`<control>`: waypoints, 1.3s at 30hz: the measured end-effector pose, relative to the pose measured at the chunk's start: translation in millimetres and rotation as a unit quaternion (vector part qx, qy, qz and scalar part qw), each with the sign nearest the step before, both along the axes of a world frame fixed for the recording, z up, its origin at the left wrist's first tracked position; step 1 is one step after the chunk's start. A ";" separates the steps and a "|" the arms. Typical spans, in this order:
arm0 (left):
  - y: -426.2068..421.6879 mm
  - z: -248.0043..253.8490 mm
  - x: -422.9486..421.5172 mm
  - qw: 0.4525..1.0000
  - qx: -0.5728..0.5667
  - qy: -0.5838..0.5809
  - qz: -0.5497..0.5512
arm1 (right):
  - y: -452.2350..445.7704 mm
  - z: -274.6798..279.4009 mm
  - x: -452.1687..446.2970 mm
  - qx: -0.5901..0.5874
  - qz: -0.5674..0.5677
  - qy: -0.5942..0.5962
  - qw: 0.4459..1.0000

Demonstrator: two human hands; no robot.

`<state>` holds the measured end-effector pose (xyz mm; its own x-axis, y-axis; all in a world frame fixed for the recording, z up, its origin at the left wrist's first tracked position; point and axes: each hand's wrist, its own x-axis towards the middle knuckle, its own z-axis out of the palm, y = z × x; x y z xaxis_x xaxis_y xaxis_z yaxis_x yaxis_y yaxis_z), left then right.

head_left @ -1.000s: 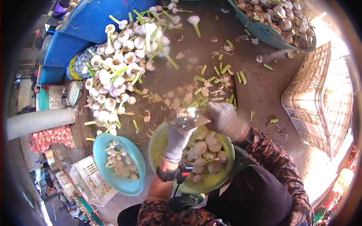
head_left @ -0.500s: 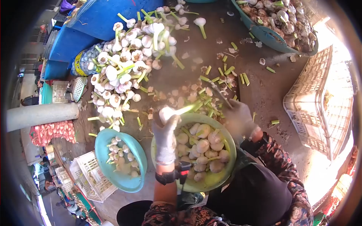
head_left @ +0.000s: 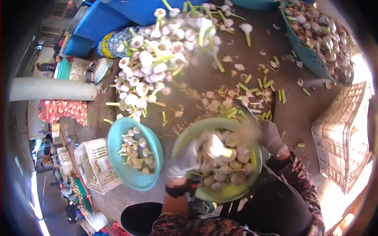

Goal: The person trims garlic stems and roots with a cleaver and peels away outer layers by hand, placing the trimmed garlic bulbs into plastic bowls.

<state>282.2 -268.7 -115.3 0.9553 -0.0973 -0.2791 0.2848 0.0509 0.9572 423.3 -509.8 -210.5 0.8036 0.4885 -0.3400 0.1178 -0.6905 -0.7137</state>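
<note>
My left hand [head_left: 183, 160], in a pale glove and smeared by motion, is over the left side of a yellow-green basin [head_left: 256, 173]. Just beyond its fingers is a blurred white garlic bulb [head_left: 215, 146] with a short stem; whether the fingers still touch it I cannot tell. Many trimmed garlic bulbs [head_left: 225, 170] lie in the basin under it. My right hand [head_left: 271, 137], also gloved, is closed around a knife at the basin's right rim. The knife's blade [head_left: 246, 111] points up and left over cut green stems [head_left: 232, 113].
A heap of long-stemmed garlic [head_left: 145, 59] lies at upper left. A turquoise basin [head_left: 157, 157] with smaller bulbs stands left, beside a white crate [head_left: 98, 165]. Another teal basin [head_left: 311, 61] full of garlic is upper right, above a pale crate [head_left: 338, 133].
My left hand has lowered over the basin; the long-stemmed bulb it held upright is now a short-stemmed one. My right hand and knife remain by the right rim. The whole view has shifted.
</note>
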 end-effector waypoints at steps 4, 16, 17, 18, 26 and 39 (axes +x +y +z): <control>104.4 -49.7 13.1 0.902 0.195 0.106 0.370 | -3.9 14.8 -1.2 -0.022 -0.048 0.080 0.995; 246.9 -209.7 37.5 0.844 0.238 0.121 0.465 | 0.8 1.8 -0.7 -0.087 -0.030 0.050 0.994; 241.7 -204.7 31.8 0.887 0.081 0.052 0.451 | 6.3 6.8 2.2 -0.086 -0.034 0.052 0.994; 225.1 -193.8 29.9 0.882 0.126 0.097 0.444 | 11.8 12.3 2.0 -0.023 -0.026 0.016 0.999; 222.9 -172.8 75.1 0.781 0.393 0.123 0.469 | 13.3 19.8 -6.1 0.087 -0.020 -0.018 0.996; 110.9 -140.6 64.5 0.943 0.248 0.083 0.207 | 23.7 17.5 8.2 0.071 0.058 -0.077 0.993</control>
